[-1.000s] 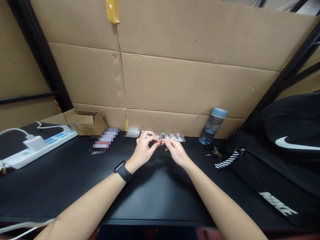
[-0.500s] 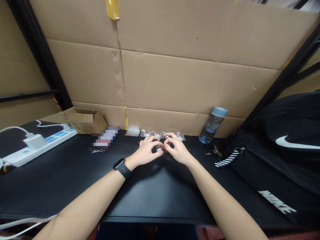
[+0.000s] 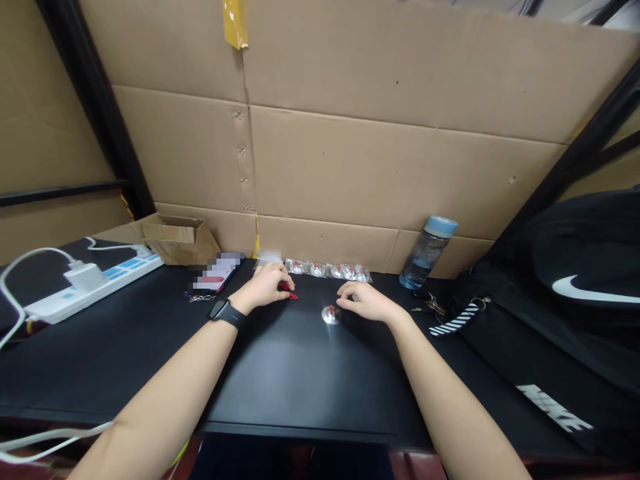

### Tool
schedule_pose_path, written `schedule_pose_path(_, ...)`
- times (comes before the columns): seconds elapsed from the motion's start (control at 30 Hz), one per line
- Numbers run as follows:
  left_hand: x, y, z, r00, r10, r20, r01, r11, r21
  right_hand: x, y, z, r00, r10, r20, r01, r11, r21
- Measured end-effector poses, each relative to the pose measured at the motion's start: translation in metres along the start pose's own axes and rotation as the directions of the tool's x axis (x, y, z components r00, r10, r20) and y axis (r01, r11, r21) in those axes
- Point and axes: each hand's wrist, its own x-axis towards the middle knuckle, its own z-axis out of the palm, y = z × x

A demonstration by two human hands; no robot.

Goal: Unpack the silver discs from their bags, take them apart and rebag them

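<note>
Disc (image 3: 329,317) tipped with red sits unpacked on a black tabletop (image 3: 310,380), the right hand (image 3: 367,301) loosely open at its two o'clock, the left hand (image 3: 270,283) curled over red pieces (image 3: 293,297) at ten, its grip unclear. Similar packaged discs (image 3: 317,269) line up at twelve; this one looks assembled but not yet wrapped. Cardboard (image 3: 320,180) walls the far side.

Workshop desk (image 3: 300,380), perhaps — cardboard partition (image 3: 340,177) behind
</note>
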Motion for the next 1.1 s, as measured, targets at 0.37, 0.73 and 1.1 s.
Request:
schedule_pose_path(0.37, 0.001, 0.008, 0.014, 0.997, 0.07, -0.022, -0.071, 0.997, -0.031, -0.015, 0.044, -0.012, 0.98, 0.188, -0.06, -0.193, 0.978, -0.076)
schedule_pose_path(0.73, 0.001, 0.039, 0.008, 0.991, 0.04, -0.125, -0.064, 0.98, -0.189, -0.015, 0.042, -0.014, 0.988, 0.142, -0.063, -0.147, 0.986, -0.083)
schedule_pose_path(1.1, 0.001, 0.068, 0.001, 0.975, -0.027, -0.22, -0.029, 0.969, -0.246, 0.001, -0.009, -0.004, 0.951, -0.022, -0.309, 0.083, 0.979, 0.187)
